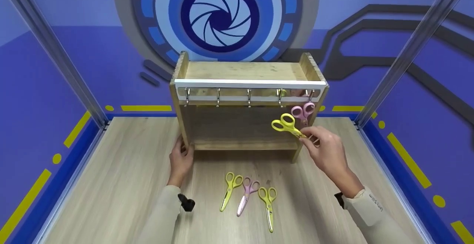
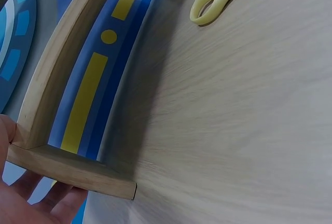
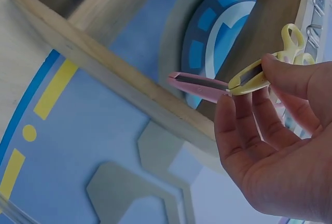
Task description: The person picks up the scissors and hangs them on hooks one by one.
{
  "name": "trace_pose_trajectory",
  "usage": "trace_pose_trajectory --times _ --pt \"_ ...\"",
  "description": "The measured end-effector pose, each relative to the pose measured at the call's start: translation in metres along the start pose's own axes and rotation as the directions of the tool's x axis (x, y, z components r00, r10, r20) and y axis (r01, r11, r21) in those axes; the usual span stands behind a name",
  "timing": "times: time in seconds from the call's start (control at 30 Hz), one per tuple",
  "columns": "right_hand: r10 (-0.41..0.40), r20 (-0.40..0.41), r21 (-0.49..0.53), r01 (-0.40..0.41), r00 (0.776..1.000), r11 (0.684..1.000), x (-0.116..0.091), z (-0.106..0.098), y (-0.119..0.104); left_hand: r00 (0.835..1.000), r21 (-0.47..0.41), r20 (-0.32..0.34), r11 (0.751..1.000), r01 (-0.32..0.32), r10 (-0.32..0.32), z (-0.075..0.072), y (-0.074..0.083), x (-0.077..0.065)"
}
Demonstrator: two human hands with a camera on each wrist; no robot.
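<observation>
Here, right hand (image 1: pixel 327 149) closed on yellow scissors (image 1: pixel 292 129)

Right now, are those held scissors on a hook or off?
Off: the right hand holds the yellow scissors below the hooks, leaving a gap.

The held scissors (image 1: pixel 291 128) are yellow, the hanging scissors (image 1: pixel 303 116) pink. On the counter (image 1: pixel 129 173), pale beige with streaky wood grain, the left scissors (image 1: pixel 229 191) and right scissors (image 1: pixel 269 204) are yellow, the middle scissors (image 1: pixel 246 194) pink. The shelf (image 1: pixel 244 70) is tan wood; its strip (image 1: pixel 237 83) is white, the hooks (image 1: pixel 249 96) silvery. The wall (image 1: pixel 85 3) is blue-violet, patterned with grey bands, yellow dashes and dots, and a ringed emblem (image 1: pixel 220 19) of pale swirling blades on navy. The sleeves (image 1: pixel 162 209) are off-white.
</observation>
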State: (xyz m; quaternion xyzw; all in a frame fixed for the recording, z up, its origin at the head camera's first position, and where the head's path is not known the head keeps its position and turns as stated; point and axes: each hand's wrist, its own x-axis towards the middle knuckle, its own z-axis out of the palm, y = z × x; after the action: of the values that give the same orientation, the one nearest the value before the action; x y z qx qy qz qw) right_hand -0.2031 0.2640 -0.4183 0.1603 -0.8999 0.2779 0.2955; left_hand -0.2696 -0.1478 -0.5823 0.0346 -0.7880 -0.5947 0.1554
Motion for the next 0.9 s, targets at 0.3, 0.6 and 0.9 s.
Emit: trace_pose_trajectory --times 0.3,0.6,0.9 --pt "-0.051 -0.065 0.032 0.054 0.997 0.998 0.012 0.005 -0.009 1.000 0.016 -0.004 1.000 -0.011 0.011 -0.002 0.000 -0.001" --pt "0.011 -0.039 0.050 -0.009 0.999 0.999 0.016 0.016 -0.010 1.000 0.020 -0.010 1.000 -0.012 0.012 0.000 0.000 -0.001" --pt "0.076 -0.014 0.069 -0.075 0.997 0.995 0.015 0.028 -0.010 1.000 0.009 -0.006 1.000 -0.009 0.009 0.000 -0.001 -0.001"
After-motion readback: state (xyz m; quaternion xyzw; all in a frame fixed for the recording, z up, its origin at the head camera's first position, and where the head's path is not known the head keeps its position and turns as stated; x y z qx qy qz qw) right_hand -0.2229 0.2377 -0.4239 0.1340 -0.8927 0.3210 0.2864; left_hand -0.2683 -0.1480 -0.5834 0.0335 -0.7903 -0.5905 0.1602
